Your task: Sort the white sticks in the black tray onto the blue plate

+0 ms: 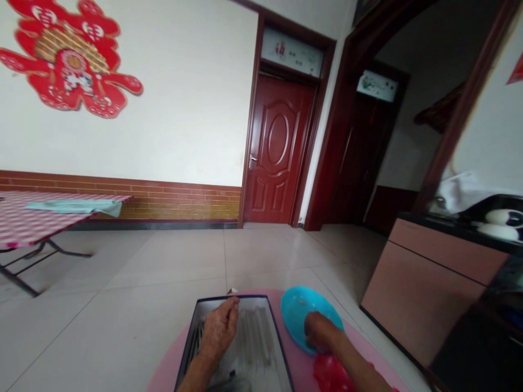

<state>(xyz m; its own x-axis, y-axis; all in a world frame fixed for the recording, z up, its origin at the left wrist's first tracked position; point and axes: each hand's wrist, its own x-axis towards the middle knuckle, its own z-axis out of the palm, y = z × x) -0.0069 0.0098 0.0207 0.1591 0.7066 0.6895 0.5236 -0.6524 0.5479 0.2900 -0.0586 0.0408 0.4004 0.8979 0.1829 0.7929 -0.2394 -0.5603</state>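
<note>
A shallow dark-rimmed grey box (261,340) lies on a pink round table (167,373) at the bottom of the view. My left hand (218,329) rests inside the box, fingers curled together at its far edge; what they pinch is hidden. My right hand (318,331) reaches into a turquoise plate (300,311) just right of the box, its fingers bent down and hidden. A red plastic bag (333,375) lies under my right forearm.
A folding table with a red checked cloth (28,223) and a pale green cloth (77,206) stands at the left. A shut red door (278,152) is straight ahead, a dark doorway to its right. A pink cabinet (433,272) with white bowls (500,223) stands at the right.
</note>
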